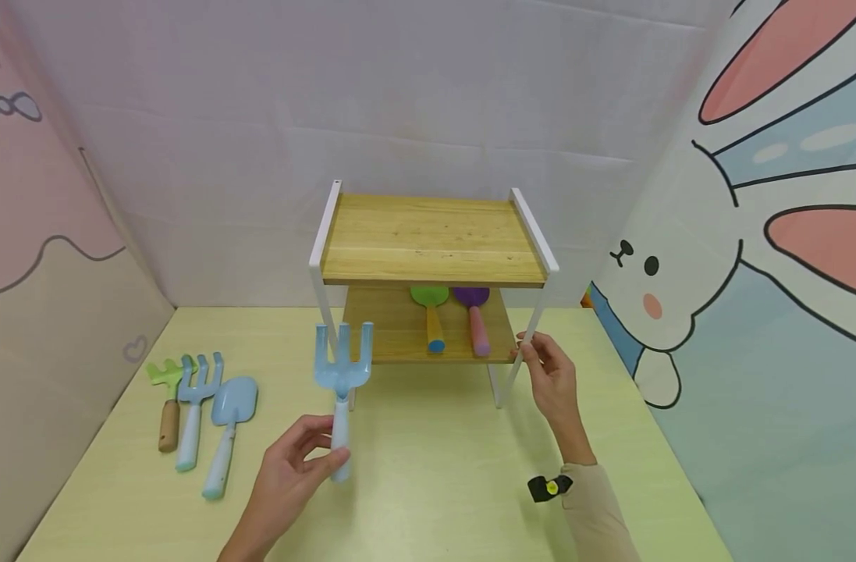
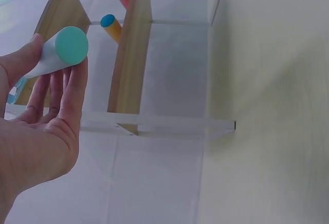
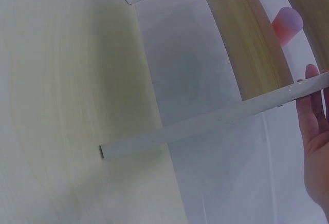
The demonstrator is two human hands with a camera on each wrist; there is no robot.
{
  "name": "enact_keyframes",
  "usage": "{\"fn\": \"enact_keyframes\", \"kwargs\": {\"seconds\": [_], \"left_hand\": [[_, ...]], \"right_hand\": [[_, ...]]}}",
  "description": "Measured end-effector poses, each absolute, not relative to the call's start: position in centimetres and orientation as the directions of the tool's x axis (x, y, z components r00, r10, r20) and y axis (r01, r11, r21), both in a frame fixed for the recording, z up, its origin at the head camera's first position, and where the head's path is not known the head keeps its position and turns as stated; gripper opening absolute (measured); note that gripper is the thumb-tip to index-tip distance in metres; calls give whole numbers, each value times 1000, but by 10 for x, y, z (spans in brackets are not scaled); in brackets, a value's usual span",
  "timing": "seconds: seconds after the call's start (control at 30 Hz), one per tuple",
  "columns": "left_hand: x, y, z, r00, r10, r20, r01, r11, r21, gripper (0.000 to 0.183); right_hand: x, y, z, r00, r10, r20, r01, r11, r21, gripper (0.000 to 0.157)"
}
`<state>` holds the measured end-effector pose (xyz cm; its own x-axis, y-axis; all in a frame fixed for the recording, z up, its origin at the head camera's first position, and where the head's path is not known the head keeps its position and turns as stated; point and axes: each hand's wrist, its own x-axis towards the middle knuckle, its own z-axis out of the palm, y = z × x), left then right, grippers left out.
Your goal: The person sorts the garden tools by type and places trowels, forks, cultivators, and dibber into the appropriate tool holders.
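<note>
My left hand (image 1: 293,467) pinches the white handle of a light blue garden hand fork (image 1: 342,378), its three tines pointing up, in front of the two-tier shelf (image 1: 435,242). From the left wrist view, the handle's round mint-green end (image 2: 71,45) faces the camera, between thumb and fingers. At the shelf's right side, my right hand (image 1: 552,378) holds the white front leg (image 3: 221,118), thumb and fingers about it near the lower board. On that lower board lie a green-headed tool with a yellow handle (image 1: 433,321) and a purple-headed one with a pink handle (image 1: 477,324).
On the table's left lie a small green rake (image 1: 168,417) with a wooden handle, another light blue fork (image 1: 193,421) and a light blue trowel (image 1: 231,425). A white cloth (image 1: 259,156) hangs behind the shelf. Cartoon-printed panels (image 1: 772,351) flank the table.
</note>
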<state>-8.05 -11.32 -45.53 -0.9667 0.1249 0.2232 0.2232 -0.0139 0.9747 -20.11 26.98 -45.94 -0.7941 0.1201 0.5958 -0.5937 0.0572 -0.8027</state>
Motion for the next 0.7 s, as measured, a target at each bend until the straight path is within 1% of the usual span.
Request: {"fn": "enact_keyframes", "kwargs": {"seconds": [0.37,0.7], "left_hand": [[-92,-100,-435,-929,199,313,306,-63,950,32],[-99,-84,-410,-916,243,319,313,-65,948,35]], "right_hand": [[-200,269,-461,-787,124,604,-604,48,-796,15],[-201,270,-461,-794,134,592,-588,71,-805,15]]}}
